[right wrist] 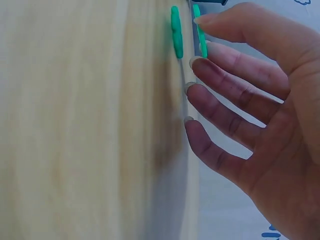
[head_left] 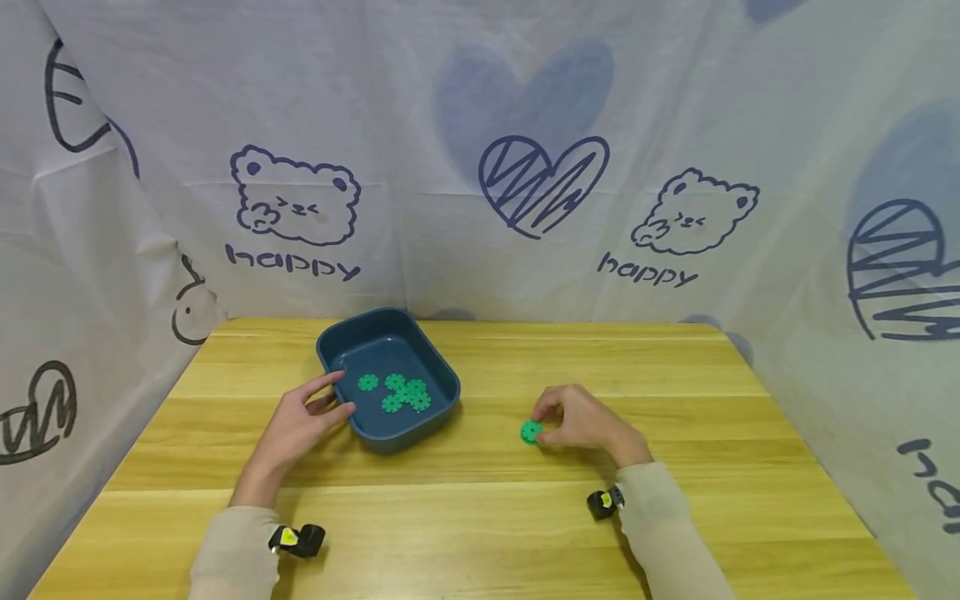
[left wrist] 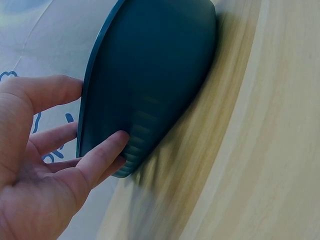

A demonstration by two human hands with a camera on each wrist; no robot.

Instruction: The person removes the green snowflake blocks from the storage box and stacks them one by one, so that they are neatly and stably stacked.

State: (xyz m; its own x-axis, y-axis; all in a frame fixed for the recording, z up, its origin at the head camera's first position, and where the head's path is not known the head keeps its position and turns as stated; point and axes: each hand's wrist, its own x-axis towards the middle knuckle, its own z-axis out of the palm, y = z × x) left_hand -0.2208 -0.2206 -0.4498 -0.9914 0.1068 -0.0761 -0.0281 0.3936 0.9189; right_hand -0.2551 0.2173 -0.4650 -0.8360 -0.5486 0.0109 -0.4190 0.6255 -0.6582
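A dark blue plastic box stands on the table, with several green notched snowflake discs on its floor. My left hand holds the box's near left side; in the left wrist view, some fingertips pass behind the rim and other fingers press the outer wall. To the right of the box, my right hand pinches a green snowflake disc between thumb and index finger, just above the table. Close below it in the right wrist view is a second green disc. The other right fingers are spread and loosely bent.
The wooden table runs back to a white cloth printed with bears and hearts, which also hangs at both sides. A small black camera is strapped to the left wrist, another camera to the right.
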